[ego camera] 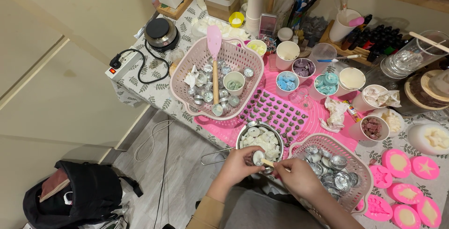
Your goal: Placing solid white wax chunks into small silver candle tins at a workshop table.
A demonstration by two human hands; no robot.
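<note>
At the near edge of the surface (140, 91), just below a steel pan (243, 138) of white wax bits, both hands meet. Left hand (237, 166) has its grip closed round a small tin cup (258, 158), held tilted w/ its mouth up toward the camera; cup sits over the pan's near rim, just touching or very close, can't tell which. Right hand (295, 176) has its grip pinched shut on a thin wooden stick (269, 163), tip at the cup's mouth. Pan handle sticks out to the left, off the edge. Right of the pan & under the right wrist, a pink basket (355, 163) holds more tin cups, some empty. Farther back, a 2nd pink basket (180, 77) w/ tin cups, a white cup & a pink spatula (214, 46) propped in it. Between them a pink mat (322, 116) w/ rows of small dark pieces. Paper cups of coloured wax chunks (blue, purple, teal, brown) stand along the mat's far side. Pink moulds (397, 163) lie at far right. Hot plate (160, 31) & power strip (122, 65) at back left; black bag (84, 191) on the floor.
</note>
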